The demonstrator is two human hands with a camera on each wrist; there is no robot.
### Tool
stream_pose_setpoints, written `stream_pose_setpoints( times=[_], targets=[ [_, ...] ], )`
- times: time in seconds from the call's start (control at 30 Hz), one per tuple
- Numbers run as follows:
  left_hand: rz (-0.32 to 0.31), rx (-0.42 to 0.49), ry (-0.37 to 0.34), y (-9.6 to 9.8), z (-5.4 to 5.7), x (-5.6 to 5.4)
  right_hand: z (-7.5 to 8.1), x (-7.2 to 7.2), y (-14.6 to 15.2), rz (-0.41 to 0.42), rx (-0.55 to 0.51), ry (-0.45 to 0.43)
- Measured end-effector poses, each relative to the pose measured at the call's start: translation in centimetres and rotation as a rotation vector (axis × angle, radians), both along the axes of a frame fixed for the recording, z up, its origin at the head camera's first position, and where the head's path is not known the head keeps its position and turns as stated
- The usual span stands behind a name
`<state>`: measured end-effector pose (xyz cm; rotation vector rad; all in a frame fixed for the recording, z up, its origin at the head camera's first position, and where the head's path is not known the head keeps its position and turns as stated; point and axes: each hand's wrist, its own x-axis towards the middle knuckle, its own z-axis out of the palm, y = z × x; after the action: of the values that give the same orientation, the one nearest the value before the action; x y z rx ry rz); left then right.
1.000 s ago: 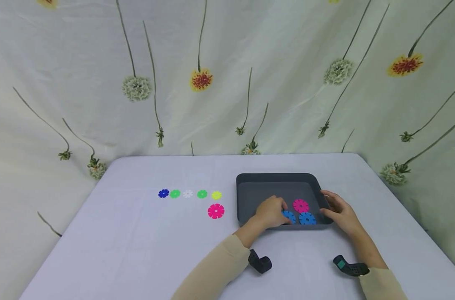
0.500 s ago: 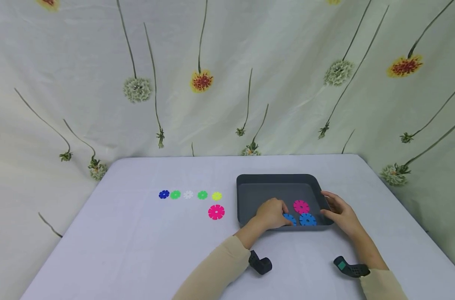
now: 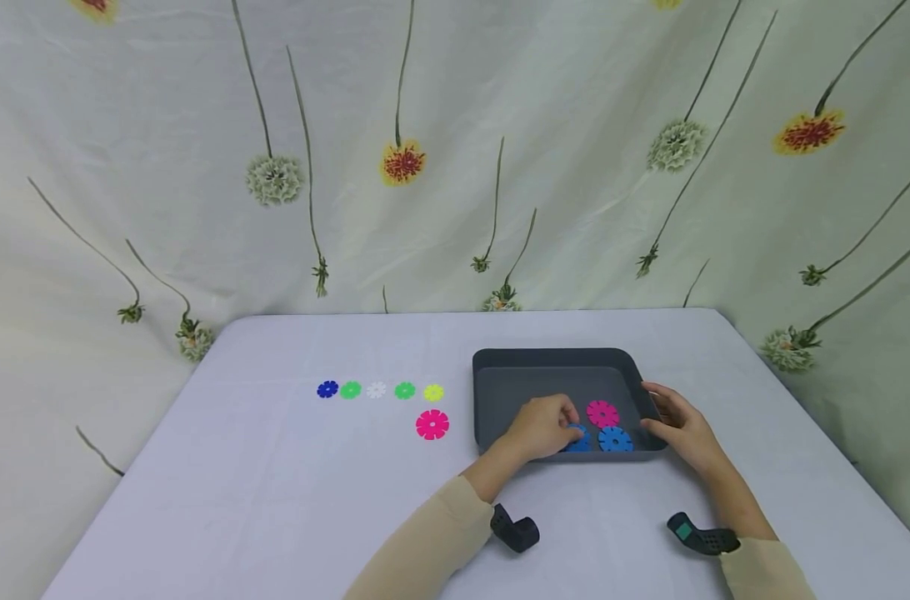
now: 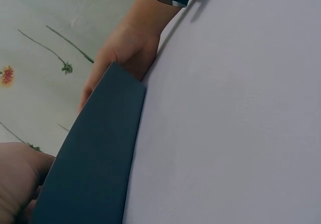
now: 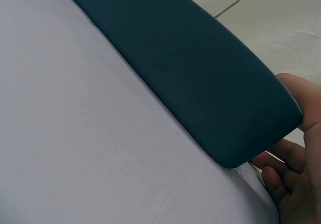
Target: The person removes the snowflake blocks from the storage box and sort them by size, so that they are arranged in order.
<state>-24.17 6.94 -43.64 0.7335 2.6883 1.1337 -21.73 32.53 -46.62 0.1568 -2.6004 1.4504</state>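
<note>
Grey tray [image 3: 545,382] on the desk [image 3: 275,500] — the right hand [image 3: 682,427] grips its side, while the left hand [image 3: 542,425], grip narrow, pinches a blue disc [image 3: 578,445] inside.

Table [image 3: 260,500]: pale, across the lower half of the head view
Tray [image 3: 530,382]: dark grey, right of centre
Navy disc [image 3: 327,389]: left end of a row, left of centre
Green discs [image 3: 351,390]: second and fourth
White disc [image 3: 376,390]: third
Yellow disc [image 3: 433,392]: right end
Pink disc [image 3: 432,424]: just below yellow
</note>
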Motion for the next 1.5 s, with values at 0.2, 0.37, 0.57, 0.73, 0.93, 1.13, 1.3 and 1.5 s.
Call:
stream_pose_setpoints(
  times=[0.2, 0.37, 0.57, 0.73, 0.93, 1.13, 1.3, 1.5],
  targets=[
    [-0.013, 0.125, -0.027, -1.4, 0.3, -0.1, 0.1, -0.1, -0.1, -0.001, -0.001, -0.006],
    [0.000, 0.150, -0.008, -3.0, 1.0, -0.4, 0.1, -0.1, -0.2, 0.000, 0.013, -0.010],
    [0.033, 0.151, 0.027, -4.8, 1.9, -0.8, 0.1, 0.0, -0.2, 0.002, 0.016, -0.015],
    [0.046, 0.153, 0.022, -6.1, 2.2, -1.0, 0.1, 0.0, -0.2, 0.002, 0.011, -0.013],
    [0.073, 0.149, 0.019, -7.6, 2.7, -1.3, 0.2, 0.0, -0.3, -0.001, 0.012, -0.014],
    [0.118, 0.126, 0.026, -9.0, 3.5, -1.4, 0.2, 0.2, -0.2, 0.001, 0.007, -0.010],
    [0.132, 0.144, 0.016, -10.3, 3.9, -1.5, 0.1, 0.3, -0.3, 0.000, 0.011, -0.003],
    [0.154, 0.191, 0.019, -12.0, 3.9, -1.6, 0.1, 0.3, -0.3, 0.000, 0.017, -0.007]
  ],
)
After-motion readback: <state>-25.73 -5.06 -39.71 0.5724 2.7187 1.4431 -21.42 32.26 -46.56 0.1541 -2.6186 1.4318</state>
